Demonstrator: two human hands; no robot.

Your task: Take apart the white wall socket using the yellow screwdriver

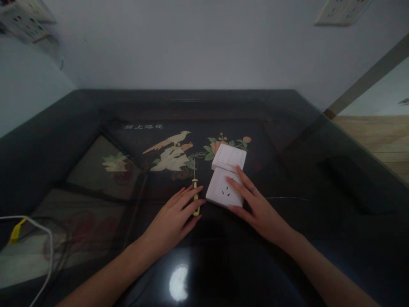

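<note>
A screwdriver (195, 183) with a yellow and black handle lies on the dark glossy table (255, 264), its thin shaft pointing away from me. Over its handle rests my left hand (182, 207), fingers stretched out and slightly apart. To the right sits a white socket panel (219, 187) with slotted holes. Just behind it, a white switch panel (228, 155) stands close against its far edge. My right hand (252, 200) lies on the right side of the socket panel with spread fingers, one fingertip reaching the switch panel's near edge.
At lower left a white cable (51, 247) with a yellow tag (16, 230) runs over the table. Wall sockets (24, 21) are at upper left, another wall socket plate (341, 12) at upper right. A bird-and-flower picture (169, 157) decorates the tabletop.
</note>
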